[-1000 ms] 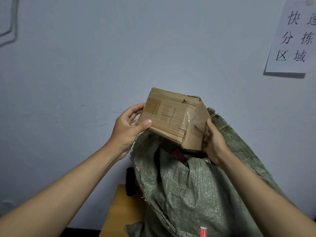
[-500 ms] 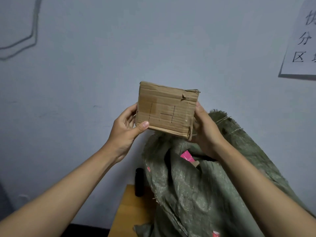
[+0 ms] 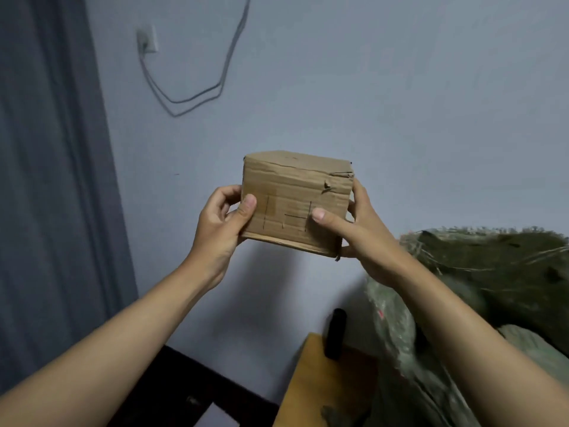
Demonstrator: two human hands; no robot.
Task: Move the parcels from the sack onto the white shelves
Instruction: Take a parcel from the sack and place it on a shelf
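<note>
The carrying step looks underway: left hand [image 3: 220, 223] and right hand [image 3: 358, 232] each grip a side of the cardboard parcel [image 3: 295, 201], held aloft left of the sack [image 3: 480, 291], so finding the unseen shelves comes next

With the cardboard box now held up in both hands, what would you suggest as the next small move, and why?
Probably keep turning left with the box until the white shelves come into view. The left hand and right hand grip it by opposite sides, well clear of the sack at the right, so it is ready to carry. No shelf shows here, only the wall and a curtain at the left.
</note>
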